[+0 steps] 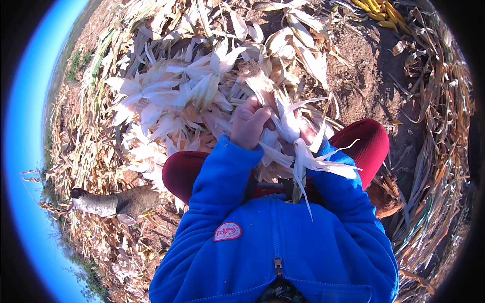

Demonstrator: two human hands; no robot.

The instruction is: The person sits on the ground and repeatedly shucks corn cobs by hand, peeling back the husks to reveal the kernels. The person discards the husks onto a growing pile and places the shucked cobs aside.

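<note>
An ear of maize in its pale dry husk (286, 117) lies between my two hands, above my crossed legs. My left hand (250, 123) pinches the husk with thumb and fingers, near the silk end. My right hand (305, 132) is round the ear's lower part and is largely covered by loose husk leaves. Some husk strips hang down over my right sleeve and the front of my blue jacket. Whether kernels show inside the husk, I cannot tell.
A big heap of stripped husks (170, 94) spreads ahead and to the left. Yellow husked cobs (382, 13) lie at the upper right. Dry maize stalks (435, 181) line the right side. A grey-brown boot or similar object (110, 202) is at the left.
</note>
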